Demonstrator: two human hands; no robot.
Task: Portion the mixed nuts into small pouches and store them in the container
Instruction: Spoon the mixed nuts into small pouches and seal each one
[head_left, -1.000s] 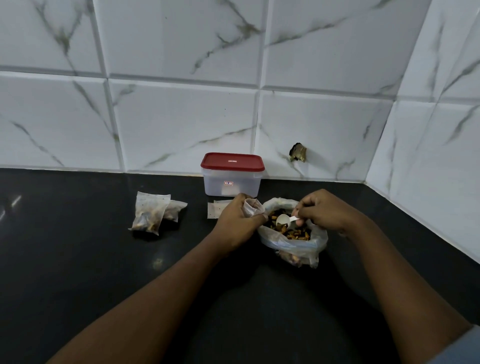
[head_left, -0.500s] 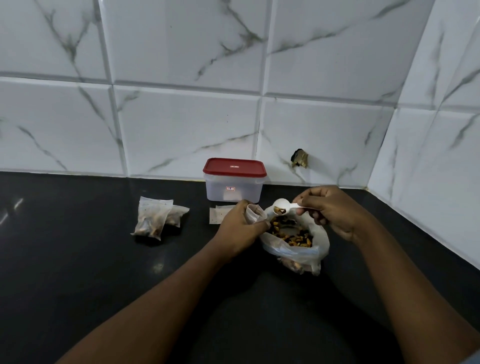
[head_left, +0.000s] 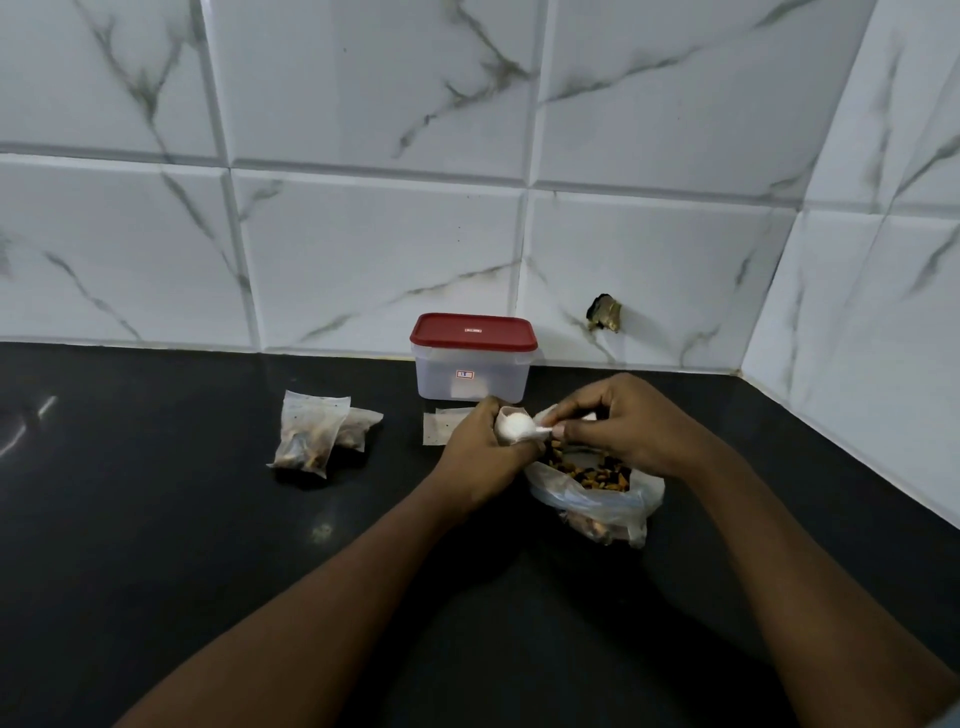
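A clear plastic bag of mixed nuts lies open on the black counter. My left hand grips a small pouch by its mouth, just left of the bag. My right hand pinches the handle of a white plastic spoon, whose bowl is turned over at the pouch mouth. Two filled pouches lie to the left. The container, translucent with a red lid on, stands at the back against the wall.
Flat empty pouches lie in front of the container, partly behind my left hand. White marble-pattern tiles form the back wall and the right wall, meeting in a corner. A dark hole breaks one tile.
My right hand lifted the spoon out of the nut bag, carried it left and tipped it over at the pouch that my left hand holds.
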